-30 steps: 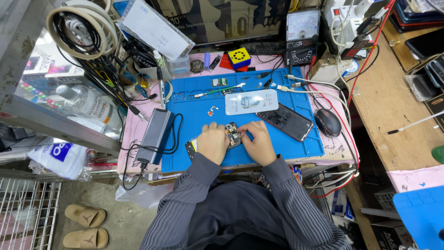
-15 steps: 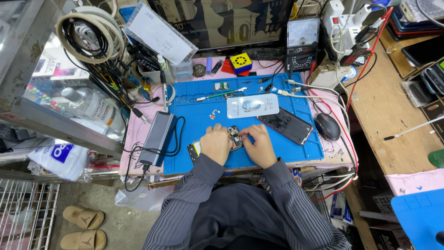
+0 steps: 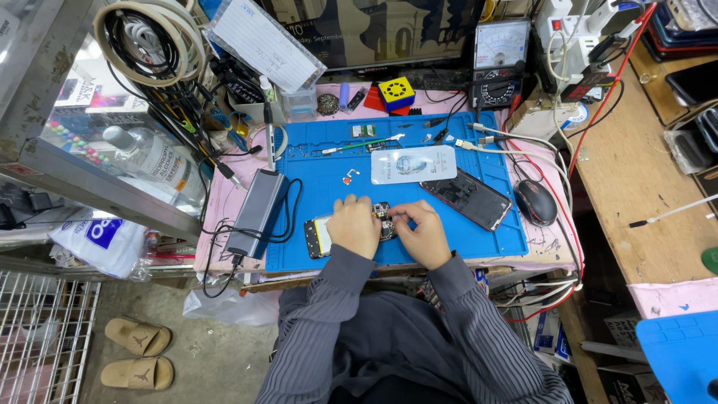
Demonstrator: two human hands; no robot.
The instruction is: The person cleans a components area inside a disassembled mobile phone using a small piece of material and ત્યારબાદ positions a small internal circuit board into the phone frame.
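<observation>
Little has shifted — left hand (image 3: 354, 224) pins the opened phone (image 3: 320, 236) at frame centre; right hand (image 3: 421, 230) pinches inside it — keep it flat on the blue mat (image 3: 329, 172).

black mouse (image 3: 535, 202) beside blue mat (image 3: 449, 239); sandals (image 3: 138, 352) below.

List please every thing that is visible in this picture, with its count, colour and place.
work mat: one, blue, middle of the bench
opened phone: one, dark, under the hands
second phone: one, black, mat right
flat packet: one, white, mat centre
mouse: one, black, right of the mat
power bank: one, grey, mat left edge
meter: one, black, back right
cube: one, yellow, back
cable coil: one, beige and black, back left
sandals: two, tan, floor left
left hand: on the opened phone
right hand: fingertips on the opened phone
</observation>
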